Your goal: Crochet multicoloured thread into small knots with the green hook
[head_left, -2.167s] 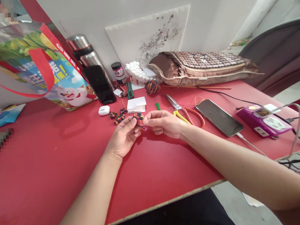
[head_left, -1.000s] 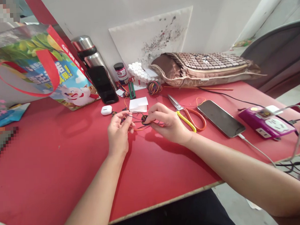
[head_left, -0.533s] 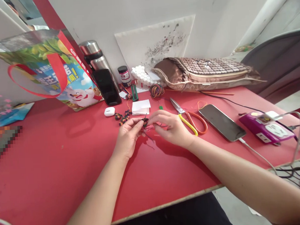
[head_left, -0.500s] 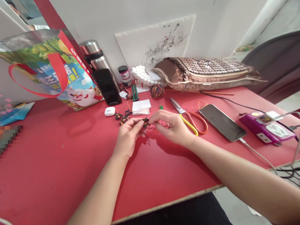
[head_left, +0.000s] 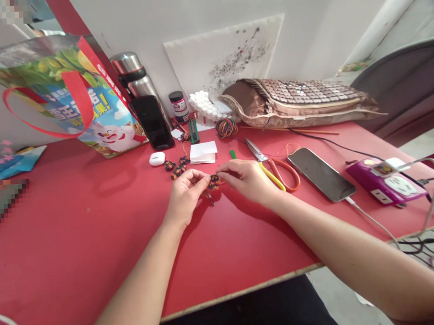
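Note:
Between my two hands, above the red table, is a small multicoloured crochet flower. My left hand pinches its left edge between thumb and forefinger. The thumb and forefinger of my right hand close on its right edge. Dark loose yarn ends hang under the piece near my left fingers. Behind my left hand lie several finished-looking crochet pieces in the same colours. A folded white paper and a green-handled tool lie just beyond the hands.
Scissors and a charging phone lie right of my hands, with a purple power strip beyond. At the back stand a yarn ball, a jar, an upright phone, a steel flask and a shopping bag.
A second ago my left hand drew yarn strands out to the left while my right held the piece. Now both hands pinch the crochet flower at its edges, its face turned towards me.

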`<action>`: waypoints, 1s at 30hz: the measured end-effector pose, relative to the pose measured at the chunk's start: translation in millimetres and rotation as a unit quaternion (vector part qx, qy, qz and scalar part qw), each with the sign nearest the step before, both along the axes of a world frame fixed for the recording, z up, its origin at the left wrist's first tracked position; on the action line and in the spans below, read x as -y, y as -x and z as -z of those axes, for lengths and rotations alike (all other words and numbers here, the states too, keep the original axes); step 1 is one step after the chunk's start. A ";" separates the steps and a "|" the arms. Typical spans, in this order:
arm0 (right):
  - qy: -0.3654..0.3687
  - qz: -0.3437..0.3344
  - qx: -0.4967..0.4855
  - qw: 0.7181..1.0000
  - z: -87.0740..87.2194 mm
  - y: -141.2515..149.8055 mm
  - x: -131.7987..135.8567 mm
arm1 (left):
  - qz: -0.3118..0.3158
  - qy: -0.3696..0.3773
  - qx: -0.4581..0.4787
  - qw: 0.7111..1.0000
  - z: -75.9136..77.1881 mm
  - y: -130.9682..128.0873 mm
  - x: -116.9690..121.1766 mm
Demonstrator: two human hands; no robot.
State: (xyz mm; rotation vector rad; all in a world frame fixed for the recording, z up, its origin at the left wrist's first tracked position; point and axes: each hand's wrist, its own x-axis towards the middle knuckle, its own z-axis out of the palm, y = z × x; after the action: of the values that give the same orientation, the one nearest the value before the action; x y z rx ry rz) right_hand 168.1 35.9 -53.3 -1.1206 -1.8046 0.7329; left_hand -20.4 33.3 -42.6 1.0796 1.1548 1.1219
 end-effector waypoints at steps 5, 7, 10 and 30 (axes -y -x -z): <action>-0.025 0.000 0.000 1.000 1.2 0.3 -0.6 | 0.018 -0.022 0.007 1.000 -3.4 -1.6 1.8; -0.035 0.000 -0.003 0.999 2.3 1.4 -0.3 | 0.022 -0.037 0.004 0.999 -5.3 -3.2 2.9; -0.038 -0.001 -0.013 0.999 3.3 3.6 1.1 | 0.030 -0.045 -0.003 0.999 -6.1 -5.8 4.0; 0.002 0.052 0.003 0.999 0.6 -4.6 -7.8 | 0.033 0.023 0.009 0.999 -3.9 -1.8 1.9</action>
State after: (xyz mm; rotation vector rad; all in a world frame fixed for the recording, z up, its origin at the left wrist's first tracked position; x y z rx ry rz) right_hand 172.7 43.7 -53.9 -1.2103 -1.7374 0.6725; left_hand -18.6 31.3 -38.7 1.0622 1.1172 1.0479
